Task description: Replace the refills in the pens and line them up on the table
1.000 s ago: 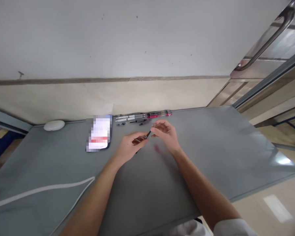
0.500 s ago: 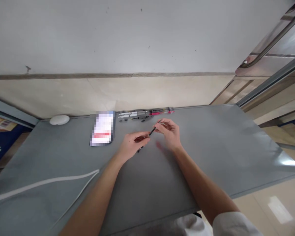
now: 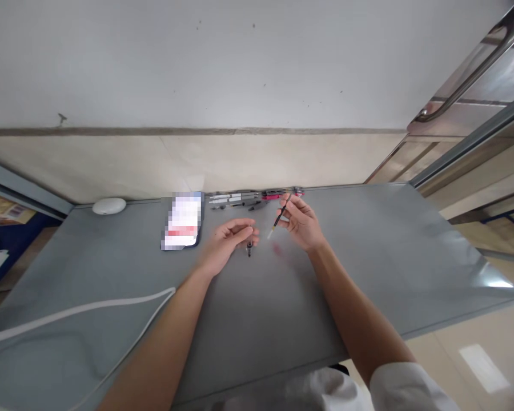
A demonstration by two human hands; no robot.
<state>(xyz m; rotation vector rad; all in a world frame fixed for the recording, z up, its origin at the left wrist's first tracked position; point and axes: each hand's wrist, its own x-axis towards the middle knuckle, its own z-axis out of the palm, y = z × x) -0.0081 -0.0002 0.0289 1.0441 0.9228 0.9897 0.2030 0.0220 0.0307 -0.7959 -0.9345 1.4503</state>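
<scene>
My right hand (image 3: 302,222) pinches a dark pen refill (image 3: 279,219) between thumb and fingers. The refill slants down to the left and ends in a pale tip. Closed around a short dark pen part (image 3: 249,248), my left hand (image 3: 233,242) is to the left of it; the part's lower end sticks out below the fingers, the rest is hidden. The two pieces are apart, both above the grey table. Behind the hands several pens and pen parts (image 3: 233,198) lie in a row along the table's back edge, some white, grey and pink.
A phone (image 3: 182,221) with a blurred lit screen lies left of the pens. Farther left is a white oval device (image 3: 108,206). A white cable (image 3: 81,310) crosses the grey table (image 3: 394,257) at the front left. A wall (image 3: 240,160) rises behind.
My hands have moved apart. The refill has come away from the pen part in my left hand, drawn up and to the right. The pen part now points more straight down.
</scene>
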